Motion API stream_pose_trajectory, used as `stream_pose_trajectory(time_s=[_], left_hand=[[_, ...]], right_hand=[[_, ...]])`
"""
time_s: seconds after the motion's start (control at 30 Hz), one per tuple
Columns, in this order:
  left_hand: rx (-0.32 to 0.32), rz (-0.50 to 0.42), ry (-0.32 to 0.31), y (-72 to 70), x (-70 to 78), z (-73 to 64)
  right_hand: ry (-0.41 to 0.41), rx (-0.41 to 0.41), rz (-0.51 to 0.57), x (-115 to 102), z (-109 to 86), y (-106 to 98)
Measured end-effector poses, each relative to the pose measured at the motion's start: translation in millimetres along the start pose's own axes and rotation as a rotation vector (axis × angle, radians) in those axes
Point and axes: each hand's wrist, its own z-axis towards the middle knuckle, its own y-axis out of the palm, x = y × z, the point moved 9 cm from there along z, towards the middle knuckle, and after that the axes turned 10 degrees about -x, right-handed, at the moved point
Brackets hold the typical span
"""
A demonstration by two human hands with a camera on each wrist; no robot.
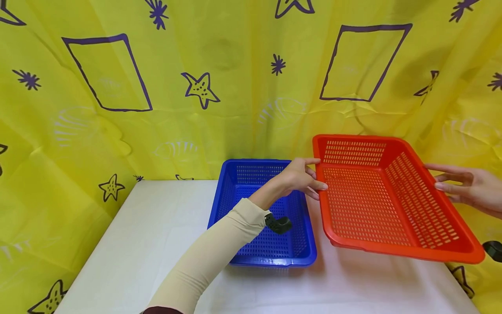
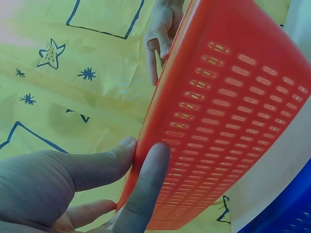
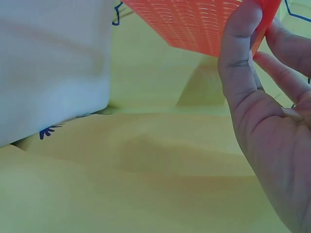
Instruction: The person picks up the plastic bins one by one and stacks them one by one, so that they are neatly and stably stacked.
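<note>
Both hands hold a red perforated plastic basket (image 1: 364, 205) above the right part of the table, tilted so its inside shows in the head view. My left hand (image 1: 300, 178) pinches its left rim between thumb and fingers; the left wrist view shows thumb (image 2: 104, 165) and a finger on either side of the rim. On the opposite side, my right hand (image 1: 470, 187) grips the right rim, also seen in the right wrist view with fingers around the red edge (image 3: 265, 29). A blue perforated basket (image 1: 270, 261) stands on the table, partly hidden under my left forearm.
The table (image 1: 157, 235) has a white cover. A yellow curtain (image 1: 235, 122) with purple starfish and frame drawings hangs behind it and along its sides. Dark straps (image 1: 277, 223) sit at my wrists.
</note>
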Motion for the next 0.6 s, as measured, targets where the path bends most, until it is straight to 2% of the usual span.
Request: stream_pose_trajectory(time_s=[0.23, 0.6], left_hand=[[0.000, 0.012, 0.004, -0.2, 1.5, -0.9], [0.001, 0.033, 0.015, -3.3, 3.5, -4.9]], right_hand=[[-0.042, 0.003, 0.029, 3.1, 0.9, -1.2], [-0.054, -0.001, 0.047, -1.6, 2.7, 0.9]])
